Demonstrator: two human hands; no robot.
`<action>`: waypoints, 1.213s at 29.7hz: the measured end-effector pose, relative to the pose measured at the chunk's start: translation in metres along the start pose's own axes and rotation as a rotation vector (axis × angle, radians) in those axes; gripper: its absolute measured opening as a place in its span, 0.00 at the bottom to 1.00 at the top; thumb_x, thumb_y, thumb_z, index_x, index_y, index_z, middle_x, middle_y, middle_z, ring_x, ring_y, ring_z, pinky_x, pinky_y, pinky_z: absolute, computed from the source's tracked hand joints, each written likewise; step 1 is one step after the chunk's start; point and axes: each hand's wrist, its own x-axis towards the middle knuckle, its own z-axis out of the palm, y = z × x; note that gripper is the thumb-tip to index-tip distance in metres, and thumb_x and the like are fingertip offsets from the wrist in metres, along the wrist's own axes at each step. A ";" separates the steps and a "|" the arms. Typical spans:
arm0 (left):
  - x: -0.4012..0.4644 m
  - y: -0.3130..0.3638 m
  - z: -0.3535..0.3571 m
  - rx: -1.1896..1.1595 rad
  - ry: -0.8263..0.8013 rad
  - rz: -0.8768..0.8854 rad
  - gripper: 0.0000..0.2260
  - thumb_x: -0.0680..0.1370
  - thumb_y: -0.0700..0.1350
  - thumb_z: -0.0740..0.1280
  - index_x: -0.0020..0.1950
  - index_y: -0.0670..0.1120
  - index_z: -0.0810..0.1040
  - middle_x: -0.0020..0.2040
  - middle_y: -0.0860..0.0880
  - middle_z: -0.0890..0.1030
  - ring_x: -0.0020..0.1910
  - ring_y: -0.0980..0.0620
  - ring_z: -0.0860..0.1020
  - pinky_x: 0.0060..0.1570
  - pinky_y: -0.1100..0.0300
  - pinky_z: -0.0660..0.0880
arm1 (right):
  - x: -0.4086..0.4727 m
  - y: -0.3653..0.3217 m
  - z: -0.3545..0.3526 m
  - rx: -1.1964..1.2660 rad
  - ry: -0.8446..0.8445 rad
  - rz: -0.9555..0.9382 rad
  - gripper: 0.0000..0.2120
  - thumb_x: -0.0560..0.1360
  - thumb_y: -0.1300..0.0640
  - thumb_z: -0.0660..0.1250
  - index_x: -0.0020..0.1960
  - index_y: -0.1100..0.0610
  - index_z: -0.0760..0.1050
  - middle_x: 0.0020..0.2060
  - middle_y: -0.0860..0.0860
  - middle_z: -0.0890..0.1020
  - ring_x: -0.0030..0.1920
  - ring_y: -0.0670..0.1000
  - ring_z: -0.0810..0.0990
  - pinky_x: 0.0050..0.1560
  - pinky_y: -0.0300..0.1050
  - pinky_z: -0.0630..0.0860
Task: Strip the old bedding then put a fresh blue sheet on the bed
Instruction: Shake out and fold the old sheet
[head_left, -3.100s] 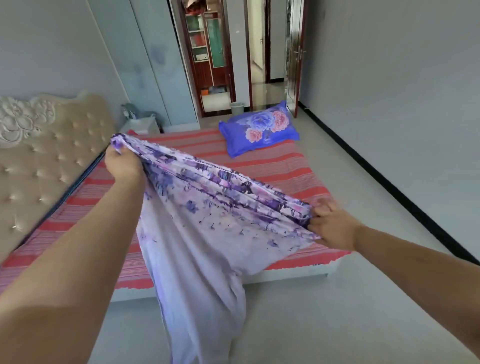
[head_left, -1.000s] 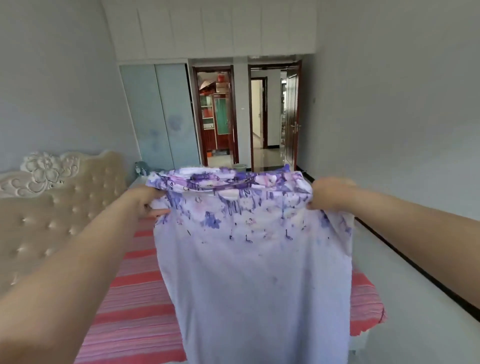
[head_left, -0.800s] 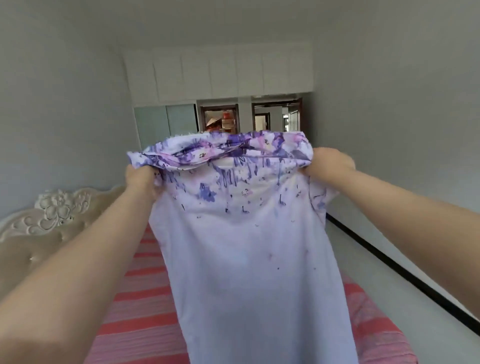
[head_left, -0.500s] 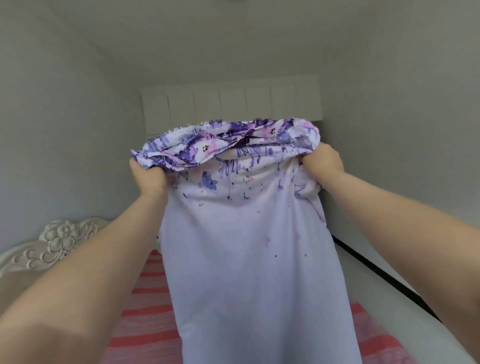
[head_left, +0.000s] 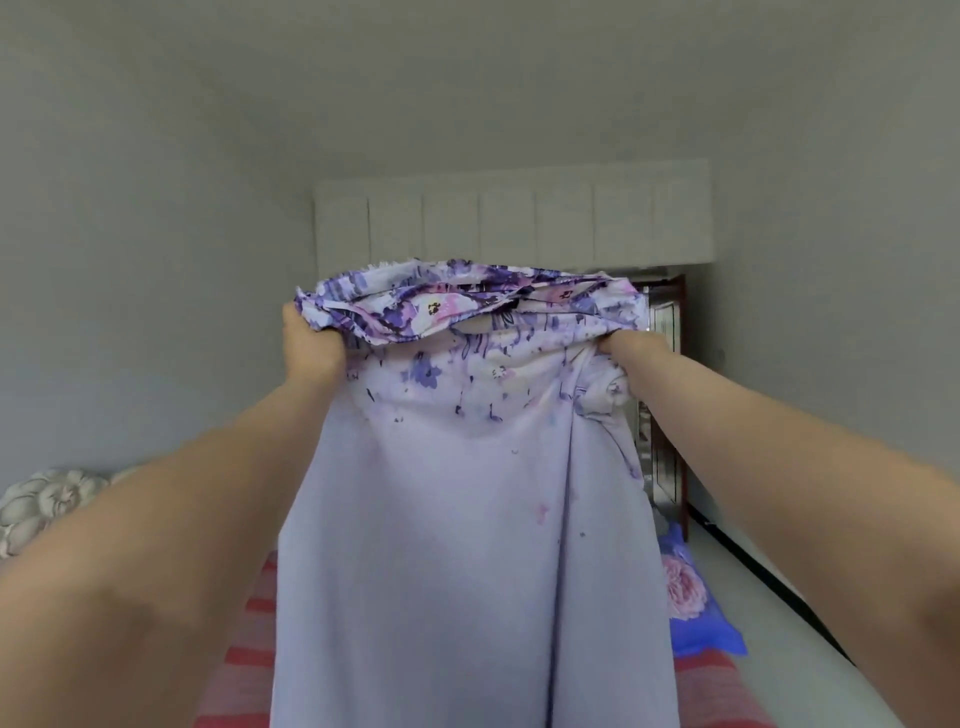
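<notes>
A pale lilac sheet with a purple flower print (head_left: 467, 519) hangs in front of me, held up high at arm's length. My left hand (head_left: 311, 348) grips its bunched top edge on the left. My right hand (head_left: 631, 353) grips the top edge on the right. The cloth falls straight down and hides most of the bed. Below it, strips of the red striped mattress cover (head_left: 239, 670) show on both sides. A blue pillow with pink flowers (head_left: 691, 597) lies on the bed at the right, partly hidden by the sheet.
The padded headboard (head_left: 47, 499) shows at the far left. A dark wooden door frame (head_left: 670, 395) stands behind the sheet at the right. High white cabinets (head_left: 509, 218) run along the back wall. Pale floor with a black skirting line (head_left: 779, 587) lies right of the bed.
Both hands raised the sheet from waist height to high in front of me and drew closer together. My view tilted up toward the ceiling, then slightly down again.
</notes>
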 end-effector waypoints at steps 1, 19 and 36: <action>0.016 -0.026 0.013 0.005 -0.002 -0.026 0.16 0.68 0.39 0.56 0.54 0.52 0.68 0.53 0.45 0.78 0.50 0.40 0.79 0.53 0.43 0.77 | 0.008 0.006 0.009 -0.028 -0.048 0.042 0.22 0.76 0.54 0.64 0.69 0.59 0.69 0.64 0.55 0.75 0.64 0.55 0.75 0.47 0.41 0.73; 0.124 -0.067 0.161 -0.252 -0.234 -0.018 0.17 0.75 0.37 0.54 0.56 0.46 0.79 0.52 0.45 0.83 0.47 0.48 0.82 0.44 0.57 0.80 | 0.186 0.010 0.031 0.328 0.267 -0.355 0.16 0.72 0.53 0.63 0.59 0.54 0.76 0.50 0.51 0.81 0.50 0.53 0.80 0.53 0.47 0.78; -0.106 -0.343 -0.217 0.813 -1.195 -0.967 0.23 0.57 0.43 0.71 0.50 0.39 0.81 0.43 0.44 0.83 0.41 0.46 0.79 0.38 0.59 0.78 | -0.158 0.345 0.096 -0.935 -1.119 0.288 0.16 0.69 0.57 0.76 0.54 0.50 0.77 0.48 0.43 0.83 0.49 0.45 0.81 0.48 0.32 0.74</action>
